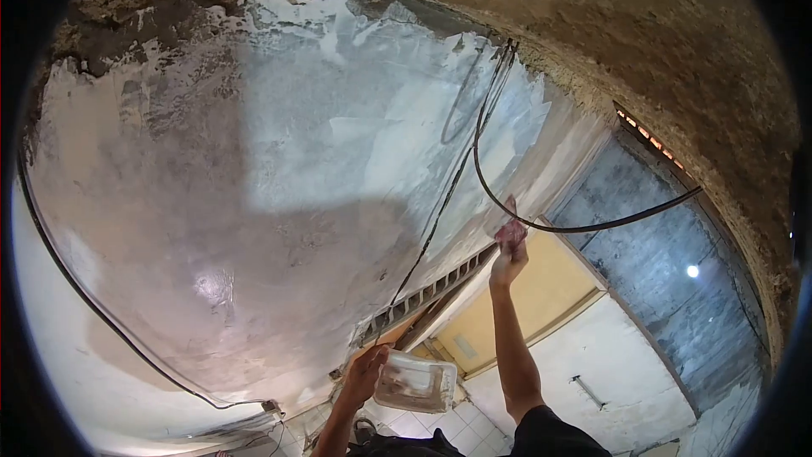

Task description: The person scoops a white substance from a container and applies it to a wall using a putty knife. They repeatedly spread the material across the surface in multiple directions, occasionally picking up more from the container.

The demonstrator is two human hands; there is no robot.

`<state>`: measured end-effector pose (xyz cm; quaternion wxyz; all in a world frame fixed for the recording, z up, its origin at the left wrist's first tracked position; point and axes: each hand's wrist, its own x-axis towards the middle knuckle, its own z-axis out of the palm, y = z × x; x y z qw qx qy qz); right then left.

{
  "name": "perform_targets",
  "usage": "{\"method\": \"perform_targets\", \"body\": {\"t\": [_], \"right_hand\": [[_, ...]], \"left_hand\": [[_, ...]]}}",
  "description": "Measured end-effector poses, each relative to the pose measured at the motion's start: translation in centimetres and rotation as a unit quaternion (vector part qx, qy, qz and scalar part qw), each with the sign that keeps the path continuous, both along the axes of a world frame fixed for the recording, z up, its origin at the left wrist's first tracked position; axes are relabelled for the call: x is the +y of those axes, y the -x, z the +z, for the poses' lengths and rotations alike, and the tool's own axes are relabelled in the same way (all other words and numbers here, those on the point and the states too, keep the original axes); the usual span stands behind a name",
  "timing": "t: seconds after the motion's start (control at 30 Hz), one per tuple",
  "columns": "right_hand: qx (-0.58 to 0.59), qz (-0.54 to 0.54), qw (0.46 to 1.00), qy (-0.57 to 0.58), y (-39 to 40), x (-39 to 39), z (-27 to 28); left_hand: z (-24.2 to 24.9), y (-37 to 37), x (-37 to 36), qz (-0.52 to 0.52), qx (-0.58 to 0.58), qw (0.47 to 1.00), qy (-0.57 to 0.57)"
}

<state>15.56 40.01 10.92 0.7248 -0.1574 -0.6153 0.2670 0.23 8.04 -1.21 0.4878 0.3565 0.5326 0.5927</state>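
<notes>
My left hand [365, 375] grips the edge of a clear plastic tub [414, 382], which has whitish paste smeared over its inside. Raised on an outstretched arm, my right hand [509, 264] is closed round a reddish putty scraper [511, 233]. The scraper's pointed end overlaps the wall [338, 237] near its right-hand corner in this view. White and grey patches of filler cover this wall, with a ragged edge along the top.
A black cable [584, 228] loops in front of my right hand, and dark wires [440, 216] hang down the wall. Another cable [93, 305] runs at the left. Below are a yellow panel [524, 305], a white door [592, 355] and a tiled floor [461, 423]. Rough brown ceiling [592, 17] curves overhead.
</notes>
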Motion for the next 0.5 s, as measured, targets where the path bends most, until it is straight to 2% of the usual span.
{"method": "perform_targets", "body": {"t": [0.07, 0.13, 0.17, 0.2, 0.27, 0.33, 0.4, 0.5], "right_hand": [[0.013, -0.027, 0.999, 0.043, 0.4, 0.4, 0.0], [-0.097, -0.140, 0.984, 0.058, 1.7, 0.6, -0.2], [-0.085, -0.163, 0.982, -0.033, 2.8, 0.3, -1.0], [-0.110, -0.128, 0.986, -0.005, 3.5, -2.2, -0.5], [-0.087, -0.054, 0.993, -0.056, 5.0, -3.4, -2.3], [-0.177, -0.054, 0.983, -0.005, 5.0, -7.2, -1.3], [-0.155, -0.051, 0.986, -0.013, 3.7, -6.7, -1.2], [-0.031, -0.087, 0.995, -0.024, 1.8, -3.7, 1.2]], "left_hand": [[-0.5, 0.1, -0.3, 0.013, 0.032, 0.999, 0.002], [-0.7, 0.6, -0.4, 0.032, 0.065, 0.997, -0.001], [-0.9, 0.8, -0.6, 0.024, 0.034, 0.999, 0.010], [-1.0, 0.7, -0.7, 0.014, 0.002, 1.000, 0.021], [-1.5, 0.3, -0.4, 0.032, 0.000, 0.999, 0.009], [-0.8, 0.1, -0.2, 0.047, 0.000, 0.999, -0.004], [0.8, 0.2, -0.5, 0.023, 0.043, 0.999, -0.004], [1.2, 0.1, -0.9, 0.029, 0.063, 0.998, -0.011]]}}
